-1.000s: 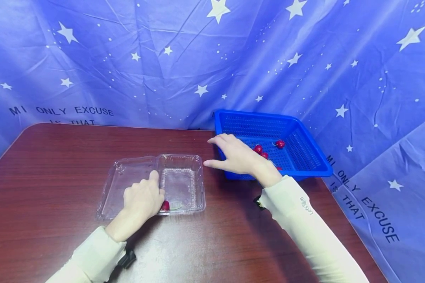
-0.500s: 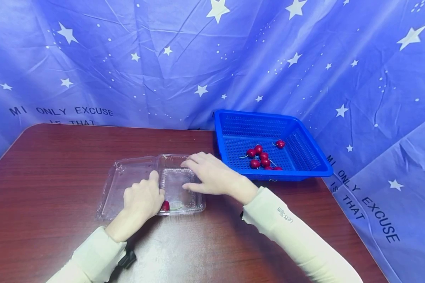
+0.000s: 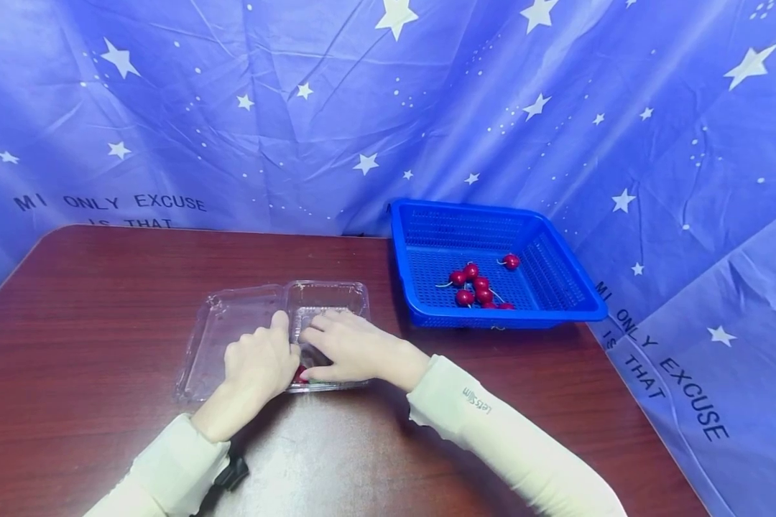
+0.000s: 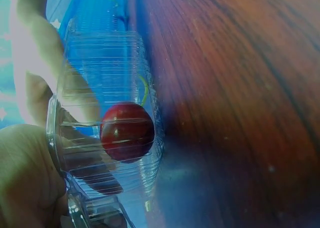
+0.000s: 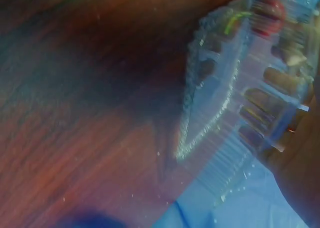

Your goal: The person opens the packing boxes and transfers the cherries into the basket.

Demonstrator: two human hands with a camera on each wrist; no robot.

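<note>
A transparent plastic clamshell box point(image 3: 331, 293) lies with its lid point(image 3: 210, 352) folded out to the left. My left hand point(image 3: 259, 362) holds the box by the edge where lid and tray join. Inside the tray's near left corner sits a red cherry point(image 4: 127, 133) with a green stem, mostly hidden by the hands in the head view. My right hand point(image 3: 352, 348) reaches into the tray from the right, fingers apart and slightly bent. Its thumb is beside the cherry; whether they touch I cannot tell. The right wrist view shows its fingertips point(image 5: 260, 102) through the plastic wall.
At the back right stands a blue plastic basket point(image 3: 506, 316) holding several cherries point(image 3: 481, 284) with stems. Everything rests on a reddish-brown wooden table point(image 3: 103, 309). A blue star-patterned curtain point(image 3: 336, 122) hangs behind and along the right side.
My right hand has moved left and toward me, from the basket's near left edge into the box, uncovering cherries in the basket. My left hand has stayed on the box.
</note>
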